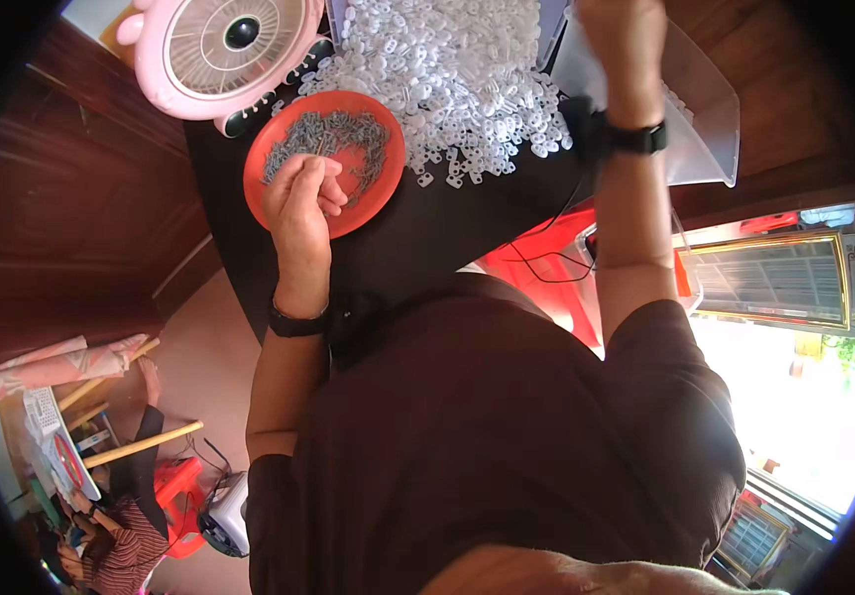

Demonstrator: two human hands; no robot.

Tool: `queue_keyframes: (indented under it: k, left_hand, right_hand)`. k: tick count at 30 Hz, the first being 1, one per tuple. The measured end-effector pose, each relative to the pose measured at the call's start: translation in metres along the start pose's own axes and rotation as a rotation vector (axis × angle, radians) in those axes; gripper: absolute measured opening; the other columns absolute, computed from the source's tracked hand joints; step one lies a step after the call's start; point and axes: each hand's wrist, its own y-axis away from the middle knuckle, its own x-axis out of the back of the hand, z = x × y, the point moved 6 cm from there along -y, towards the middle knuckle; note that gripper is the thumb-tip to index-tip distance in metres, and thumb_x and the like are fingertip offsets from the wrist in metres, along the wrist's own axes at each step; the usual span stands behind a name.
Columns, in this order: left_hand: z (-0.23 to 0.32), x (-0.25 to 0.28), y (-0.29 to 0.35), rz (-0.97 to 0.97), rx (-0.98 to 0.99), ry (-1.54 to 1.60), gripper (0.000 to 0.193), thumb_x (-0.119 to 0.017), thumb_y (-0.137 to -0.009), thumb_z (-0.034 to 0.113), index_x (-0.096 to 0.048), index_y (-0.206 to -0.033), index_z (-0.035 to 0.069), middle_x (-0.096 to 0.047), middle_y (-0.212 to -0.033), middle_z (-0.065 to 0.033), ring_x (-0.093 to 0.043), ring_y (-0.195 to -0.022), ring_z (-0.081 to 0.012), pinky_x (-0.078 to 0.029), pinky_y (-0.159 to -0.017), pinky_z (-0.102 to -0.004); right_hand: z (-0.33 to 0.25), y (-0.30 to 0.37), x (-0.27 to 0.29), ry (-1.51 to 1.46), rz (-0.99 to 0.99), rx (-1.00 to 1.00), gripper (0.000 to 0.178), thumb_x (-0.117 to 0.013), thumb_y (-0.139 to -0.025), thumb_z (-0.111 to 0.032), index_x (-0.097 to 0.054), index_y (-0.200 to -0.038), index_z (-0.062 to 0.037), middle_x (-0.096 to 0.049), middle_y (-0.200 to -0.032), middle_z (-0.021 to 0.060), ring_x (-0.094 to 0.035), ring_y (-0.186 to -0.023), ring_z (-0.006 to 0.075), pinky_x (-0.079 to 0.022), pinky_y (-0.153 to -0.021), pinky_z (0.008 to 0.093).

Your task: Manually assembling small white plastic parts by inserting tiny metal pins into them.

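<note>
Fasteners (298, 134), small and grey, apparently screws, lie in a loose ring inside an orange-red plate (385, 174) on the black table (427, 233). The left hand (296, 203) is above the near side of this plate. Its thumb and forefinger are pressed together at the tips, pinching a thin piece (321, 147) that appears to be one such fastener; the other fingers are curled in.

The right hand (627, 45) is at the upper edge of the view, between the heap of small white plastic parts (447, 79) and the clear bin (705, 124). It is blurred and cut off by the frame; whether its fingers are spread or closed, or hold anything, cannot be told. The white parts, with holes in them, spill from a pale purple tray (553, 25) onto the table beside the plate.

Step in hand, as judged: taking up a single fastener. The next move would seem to call for a firm fingertip grip, lifting the piece away without dragging others over the rim. A pink fan (219, 59) stands beside the plate.
</note>
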Motion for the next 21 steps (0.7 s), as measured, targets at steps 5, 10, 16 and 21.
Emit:
queue_keyframes:
  k: [5,10,16,21]
  left_hand:
    - [-0.003,0.003,-0.001,0.005,0.014,0.016,0.022,-0.05,-0.089,0.017,-0.06,-0.076,0.002,-0.052,-0.061,-0.0001,-0.049,-0.055,-0.0076,-0.036,-0.049,-0.0201]
    - [-0.003,0.006,-0.001,0.026,-0.007,-0.013,0.022,-0.051,-0.088,0.017,-0.061,-0.076,0.002,-0.052,-0.062,0.0001,-0.049,-0.055,-0.0075,-0.035,-0.049,-0.0198]
    - [-0.003,0.003,-0.002,-0.003,-0.017,-0.002,0.022,-0.051,-0.088,0.018,-0.061,-0.076,0.002,-0.052,-0.062,0.0001,-0.049,-0.054,-0.0074,-0.035,-0.048,-0.0196]
    - [0.0,0.003,0.0,0.003,-0.024,-0.011,0.022,-0.051,-0.089,0.017,-0.062,-0.077,0.002,-0.052,-0.062,0.0002,-0.049,-0.054,-0.0072,-0.035,-0.048,-0.0194]
  right_hand:
    - [0.036,0.0,0.021,0.518,0.186,0.21,0.032,-0.061,-0.077,-0.017,-0.063,-0.106,-0.003,-0.063,-0.103,0.0183,-0.062,-0.095,0.029,-0.049,-0.078,0.0357]
    - [-0.01,0.097,-0.046,-0.324,-0.833,0.008,0.02,-0.068,-0.079,-0.017,-0.067,-0.096,-0.0084,-0.067,-0.09,0.0042,-0.062,-0.076,0.0164,-0.048,-0.067,0.0296]
    - [-0.062,0.165,-0.05,-0.354,-0.978,0.314,0.014,-0.067,-0.075,-0.013,-0.066,-0.088,-0.0081,-0.06,-0.083,0.008,-0.059,-0.08,0.0277,-0.047,-0.069,0.0373]
    - [-0.064,0.172,-0.066,-0.179,-0.9,0.369,0.009,-0.062,-0.077,-0.014,-0.062,-0.084,-0.0081,-0.058,-0.079,0.0081,-0.059,-0.079,0.0281,-0.048,-0.067,0.0379]
